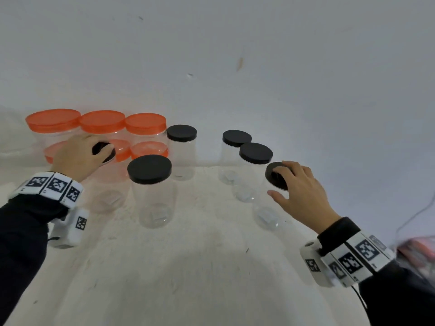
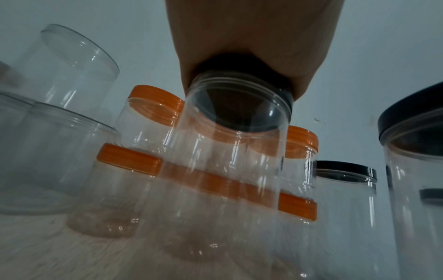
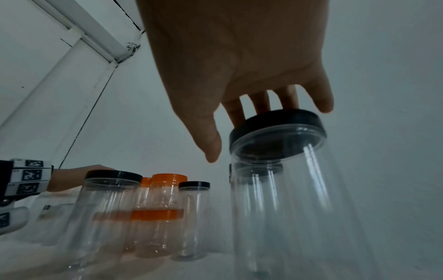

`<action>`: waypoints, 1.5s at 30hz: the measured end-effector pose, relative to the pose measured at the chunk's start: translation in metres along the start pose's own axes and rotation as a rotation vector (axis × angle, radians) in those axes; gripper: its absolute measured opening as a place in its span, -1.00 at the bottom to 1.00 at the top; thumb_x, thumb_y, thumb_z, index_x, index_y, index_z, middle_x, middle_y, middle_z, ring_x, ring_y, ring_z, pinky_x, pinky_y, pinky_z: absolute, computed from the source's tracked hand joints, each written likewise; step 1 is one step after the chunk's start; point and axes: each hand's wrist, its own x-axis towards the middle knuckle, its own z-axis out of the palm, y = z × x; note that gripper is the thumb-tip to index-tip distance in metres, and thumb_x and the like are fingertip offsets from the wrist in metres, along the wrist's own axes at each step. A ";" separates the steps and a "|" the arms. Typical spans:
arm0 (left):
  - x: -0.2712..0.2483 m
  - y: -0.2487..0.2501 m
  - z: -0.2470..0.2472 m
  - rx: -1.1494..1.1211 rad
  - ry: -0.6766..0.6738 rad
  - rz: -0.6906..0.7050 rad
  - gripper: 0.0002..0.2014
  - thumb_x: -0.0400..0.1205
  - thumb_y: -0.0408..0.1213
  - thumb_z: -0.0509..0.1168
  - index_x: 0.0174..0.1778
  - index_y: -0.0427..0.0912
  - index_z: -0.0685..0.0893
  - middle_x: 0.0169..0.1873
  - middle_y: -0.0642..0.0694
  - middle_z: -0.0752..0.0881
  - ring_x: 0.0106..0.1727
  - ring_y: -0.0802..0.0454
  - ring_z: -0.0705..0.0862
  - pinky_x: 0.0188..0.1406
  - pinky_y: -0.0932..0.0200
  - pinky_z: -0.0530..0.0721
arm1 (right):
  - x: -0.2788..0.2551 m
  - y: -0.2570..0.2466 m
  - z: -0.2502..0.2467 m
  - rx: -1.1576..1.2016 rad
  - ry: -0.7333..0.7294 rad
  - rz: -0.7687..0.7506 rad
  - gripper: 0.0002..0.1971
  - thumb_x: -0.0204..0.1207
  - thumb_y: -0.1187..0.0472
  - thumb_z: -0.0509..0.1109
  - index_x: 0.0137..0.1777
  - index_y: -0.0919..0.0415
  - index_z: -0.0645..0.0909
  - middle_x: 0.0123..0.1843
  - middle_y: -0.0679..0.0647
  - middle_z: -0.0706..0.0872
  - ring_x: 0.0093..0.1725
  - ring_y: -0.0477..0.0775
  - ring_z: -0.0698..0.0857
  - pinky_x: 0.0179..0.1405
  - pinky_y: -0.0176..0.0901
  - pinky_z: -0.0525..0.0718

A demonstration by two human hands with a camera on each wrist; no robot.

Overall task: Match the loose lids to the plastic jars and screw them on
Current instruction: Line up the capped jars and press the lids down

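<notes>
The black lid (image 2: 242, 89) under the left hand (image 1: 80, 156) sits on the mouth of a clear jar (image 2: 223, 170) that stands on the bench (image 1: 200, 267), in front of the orange-lidded jars (image 1: 103, 123) grouped along the wall. The palm covers the lid from above and the fingers curl down round its rim. This grip is closed on the lid, and I judge it suits turning the lid on the thread while the jar stays upright.

On the other side, a second black lid (image 3: 278, 128) sits on the nearest jar (image 3: 287, 199) of the right-hand row, which the right wrist view shows standing upright. The right hand (image 1: 299, 191) is above it with the fingers spread and almost straight. The fingertips (image 3: 239, 117) reach the top of the lid, but the thumb (image 3: 208, 144) stands apart from the rim, so this grip is loose and clamps nothing. Probably the hand is either setting the lid down or releasing it.

Four more jars with black lids (image 1: 149, 169) stand between and behind the two hands. In the left wrist view, some clear jars (image 2: 67, 62) at the far left appear without lids, so the task seems not finished.
</notes>
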 end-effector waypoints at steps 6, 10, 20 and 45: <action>0.000 -0.003 0.001 0.003 0.013 0.000 -0.70 0.66 -0.12 0.20 0.15 -0.23 0.68 0.16 -0.25 0.66 0.20 -0.27 0.55 0.06 -0.12 0.47 | -0.007 -0.002 -0.002 0.053 0.075 -0.064 -0.66 0.51 0.11 0.40 0.27 0.10 0.58 0.27 -0.03 0.60 0.27 0.12 0.49 -0.31 -0.17 0.46; -0.001 0.000 0.002 0.023 0.022 -0.004 -0.70 0.66 -0.14 0.20 0.15 -0.25 0.68 0.15 -0.25 0.67 0.19 -0.26 0.55 0.05 -0.08 0.45 | -0.011 -0.021 0.007 0.109 0.152 -0.239 -0.67 0.39 0.15 0.53 0.17 0.14 0.68 0.18 -0.01 0.70 0.17 0.11 0.59 -0.45 -0.25 0.51; -0.002 -0.001 0.001 0.021 -0.001 0.011 -0.73 0.66 -0.16 0.20 0.13 -0.25 0.67 0.12 -0.24 0.67 0.12 -0.24 0.57 0.05 -0.06 0.45 | 0.037 -0.085 0.047 0.293 0.215 -0.408 -0.74 0.38 0.18 0.52 0.06 0.22 0.70 0.13 0.06 0.73 0.19 0.15 0.62 -0.40 -0.15 0.67; 0.000 -0.002 0.002 0.020 0.006 0.004 -0.74 0.66 -0.19 0.20 0.16 -0.23 0.65 0.14 -0.19 0.66 0.15 -0.19 0.58 0.04 0.00 0.45 | 0.095 -0.039 0.046 -0.011 0.135 -0.056 -0.38 0.25 -0.11 0.58 0.26 0.18 0.59 0.47 0.30 0.44 0.42 0.52 0.36 0.30 0.47 0.34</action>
